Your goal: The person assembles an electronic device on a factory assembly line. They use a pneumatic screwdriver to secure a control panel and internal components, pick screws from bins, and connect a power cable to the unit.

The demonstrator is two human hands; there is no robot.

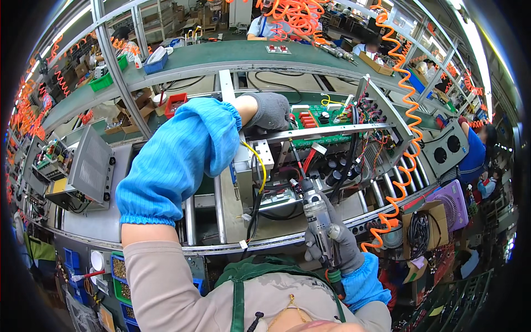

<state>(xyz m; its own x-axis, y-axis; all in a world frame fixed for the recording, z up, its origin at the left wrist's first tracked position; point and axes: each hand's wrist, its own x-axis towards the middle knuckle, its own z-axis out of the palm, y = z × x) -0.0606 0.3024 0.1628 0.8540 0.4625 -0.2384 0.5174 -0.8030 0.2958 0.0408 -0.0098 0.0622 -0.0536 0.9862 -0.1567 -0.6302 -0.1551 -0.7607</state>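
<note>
In my right hand (pixel 344 242), in a grey glove, is an air screwdriver (pixel 319 218) with a metal body. Its thin bit points away from me into an open metal chassis (pixel 381 126) on the roller line. My left hand (pixel 269 112), also gloved, reaches over the far left of that chassis with its fingers curled beside a green circuit board (pixel 332 133). What those fingers hold is hidden; a bit of red shows at their tips. A metal crossbar (pixel 337 131) spans the chassis near my left hand. Below it sit dark capacitors (pixel 333 177), red wires and a yellow wire (pixel 262 166).
Another metal unit (pixel 91 169) stands at the left on the line. An orange coiled air hose (pixel 410 110) hangs right of the chassis. Beyond is a green-topped bench (pixel 221 55) with blue and green bins. Screw bins (pixel 119 268) are at lower left; a co-worker (pixel 477 149) is at right.
</note>
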